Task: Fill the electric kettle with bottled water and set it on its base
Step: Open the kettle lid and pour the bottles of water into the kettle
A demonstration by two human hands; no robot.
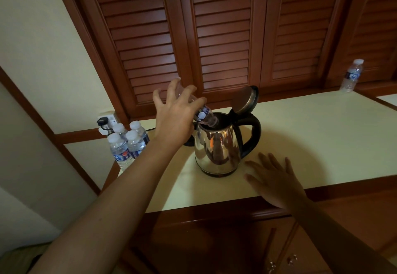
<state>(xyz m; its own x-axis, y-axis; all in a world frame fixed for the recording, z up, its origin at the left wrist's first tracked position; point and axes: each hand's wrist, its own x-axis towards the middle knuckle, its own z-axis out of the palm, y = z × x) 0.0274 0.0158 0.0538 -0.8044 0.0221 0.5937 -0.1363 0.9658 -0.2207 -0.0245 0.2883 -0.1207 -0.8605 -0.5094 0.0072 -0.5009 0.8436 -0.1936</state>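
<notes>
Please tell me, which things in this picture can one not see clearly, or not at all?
1. Head view: the water level in the kettle, hidden by its steel wall and the tipped bottle.
2. Head view: the bottle's mouth and any flow, down inside the kettle's opening.
3. Head view: the base, mostly behind the left hand and the kettle.
4. Head view: print on the four bottles, too small.

Steel kettle (217, 151) stands upright, lid (243, 99) open — clear bottle (206, 116) tilted neck-down into its mouth.
</notes>
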